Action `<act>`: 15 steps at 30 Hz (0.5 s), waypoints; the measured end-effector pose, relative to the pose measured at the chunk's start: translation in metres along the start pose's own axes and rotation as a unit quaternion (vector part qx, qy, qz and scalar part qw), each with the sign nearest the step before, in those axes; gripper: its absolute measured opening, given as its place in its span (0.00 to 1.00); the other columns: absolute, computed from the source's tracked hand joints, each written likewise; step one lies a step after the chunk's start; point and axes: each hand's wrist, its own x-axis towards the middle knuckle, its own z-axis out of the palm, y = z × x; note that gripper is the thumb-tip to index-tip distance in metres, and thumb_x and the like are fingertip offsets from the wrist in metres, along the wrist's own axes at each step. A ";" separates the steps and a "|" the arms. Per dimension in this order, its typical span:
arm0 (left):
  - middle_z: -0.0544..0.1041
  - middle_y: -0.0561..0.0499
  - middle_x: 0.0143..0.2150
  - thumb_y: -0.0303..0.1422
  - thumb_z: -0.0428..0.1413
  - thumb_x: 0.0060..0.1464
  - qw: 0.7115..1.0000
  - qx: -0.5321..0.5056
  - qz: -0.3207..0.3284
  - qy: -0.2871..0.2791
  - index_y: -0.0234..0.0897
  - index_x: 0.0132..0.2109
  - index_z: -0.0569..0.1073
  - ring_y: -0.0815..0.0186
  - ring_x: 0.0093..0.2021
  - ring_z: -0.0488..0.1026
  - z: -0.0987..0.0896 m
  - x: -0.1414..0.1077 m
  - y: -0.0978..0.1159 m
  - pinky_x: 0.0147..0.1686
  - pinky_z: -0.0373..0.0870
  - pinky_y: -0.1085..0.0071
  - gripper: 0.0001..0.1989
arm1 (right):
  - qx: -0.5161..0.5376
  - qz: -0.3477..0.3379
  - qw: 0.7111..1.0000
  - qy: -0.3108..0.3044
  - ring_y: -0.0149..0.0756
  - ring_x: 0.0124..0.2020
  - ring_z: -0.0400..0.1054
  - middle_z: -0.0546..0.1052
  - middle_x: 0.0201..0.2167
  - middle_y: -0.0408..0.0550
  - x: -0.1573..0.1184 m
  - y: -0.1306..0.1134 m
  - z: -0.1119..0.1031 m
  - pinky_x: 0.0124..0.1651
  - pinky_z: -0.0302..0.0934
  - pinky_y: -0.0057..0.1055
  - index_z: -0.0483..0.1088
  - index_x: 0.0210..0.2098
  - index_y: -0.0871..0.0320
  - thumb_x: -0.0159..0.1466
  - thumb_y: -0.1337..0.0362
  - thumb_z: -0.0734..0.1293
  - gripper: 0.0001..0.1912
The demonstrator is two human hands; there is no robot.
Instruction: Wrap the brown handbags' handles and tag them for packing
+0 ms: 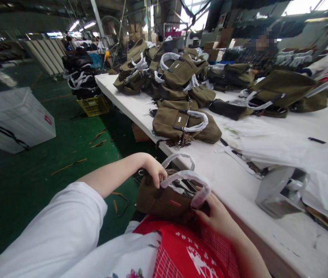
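Note:
An olive-brown handbag (pixel 161 200) with two white-wrapped handles rests against my front, beside the table edge. Its top is partly open, and pale wrapping shows inside. My left hand (pixel 154 172) pinches the bag's rim near the base of a handle. At the other end, my right hand (pixel 210 208) grips the bag's side by the foot of the near handle; some of its fingers are hidden behind the bag. Just beyond, a similar olive handbag (pixel 169 117) lies on the white table (pixel 210 166), a patterned strap hanging at its front.
More olive bags (pixel 178 71) are heaped farther along the table. White plastic sheets (pixel 268 146) and a grey box (pixel 279 191) lie at right. On the green floor stand a white bin (pixel 16 116) and a yellow crate (pixel 94 106). A person (pixel 258 54) is across the table.

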 end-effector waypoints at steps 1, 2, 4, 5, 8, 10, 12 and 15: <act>0.80 0.53 0.43 0.36 0.63 0.45 0.998 -0.053 0.005 -0.017 0.37 0.51 0.75 0.62 0.44 0.76 0.000 -0.001 -0.003 0.44 0.71 0.71 0.24 | 0.018 0.009 1.000 0.022 0.48 0.61 0.61 0.69 0.60 0.55 -0.002 0.005 -0.005 0.66 0.53 0.48 0.67 0.55 0.57 0.58 0.59 0.64 0.25; 0.81 0.53 0.43 0.36 0.64 0.43 0.995 -0.097 0.003 -0.028 0.37 0.50 0.76 0.61 0.45 0.76 0.000 -0.001 -0.005 0.45 0.71 0.71 0.24 | 0.037 0.029 0.998 0.044 0.47 0.60 0.63 0.70 0.58 0.55 -0.003 0.011 -0.009 0.65 0.54 0.47 0.67 0.54 0.56 0.60 0.59 0.62 0.24; 0.81 0.53 0.41 0.36 0.66 0.40 0.990 -0.133 -0.023 -0.029 0.37 0.44 0.78 0.61 0.45 0.75 -0.001 0.001 -0.008 0.45 0.71 0.72 0.21 | 0.073 0.108 0.988 0.079 0.46 0.56 0.67 0.73 0.54 0.55 -0.002 0.024 -0.014 0.61 0.59 0.45 0.68 0.51 0.55 0.62 0.55 0.60 0.21; 0.81 0.53 0.39 0.35 0.66 0.38 0.990 -0.134 -0.041 -0.025 0.37 0.42 0.79 0.62 0.44 0.75 -0.002 0.003 -0.009 0.43 0.72 0.72 0.19 | 0.095 0.162 0.979 0.082 0.45 0.51 0.70 0.75 0.51 0.56 -0.001 0.030 -0.013 0.56 0.62 0.44 0.69 0.50 0.55 0.63 0.52 0.59 0.21; 0.81 0.53 0.34 0.34 0.64 0.37 0.991 -0.119 -0.067 -0.019 0.37 0.37 0.79 0.63 0.37 0.75 -0.006 0.003 -0.005 0.35 0.71 0.74 0.15 | 0.165 0.292 0.940 0.059 0.38 0.26 0.71 0.78 0.33 0.53 0.010 0.037 -0.005 0.35 0.67 0.36 0.70 0.42 0.58 0.66 0.45 0.53 0.26; 0.81 0.53 0.34 0.33 0.62 0.37 0.992 -0.107 -0.062 -0.017 0.39 0.37 0.80 0.64 0.35 0.75 -0.007 0.001 -0.001 0.31 0.70 0.75 0.15 | 0.194 0.321 0.926 0.054 0.33 0.14 0.62 0.71 0.18 0.46 0.020 0.033 0.001 0.22 0.59 0.31 0.69 0.34 0.59 0.66 0.43 0.47 0.30; 0.81 0.53 0.35 0.32 0.60 0.35 0.985 -0.161 -0.062 -0.018 0.42 0.36 0.80 0.64 0.34 0.76 -0.008 0.003 0.002 0.28 0.70 0.75 0.15 | 0.210 0.331 0.917 0.073 0.31 0.11 0.58 0.67 0.14 0.42 0.033 0.024 0.006 0.16 0.52 0.28 0.67 0.29 0.58 0.64 0.42 0.50 0.28; 0.81 0.53 0.35 0.33 0.58 0.36 0.960 -0.274 -0.035 0.047 0.44 0.34 0.81 0.62 0.37 0.78 -0.011 0.022 0.006 0.37 0.74 0.70 0.13 | 0.216 0.317 0.914 0.129 0.32 0.12 0.58 0.60 0.10 0.37 0.055 0.009 0.010 0.17 0.52 0.27 0.65 0.24 0.56 0.59 0.42 0.60 0.23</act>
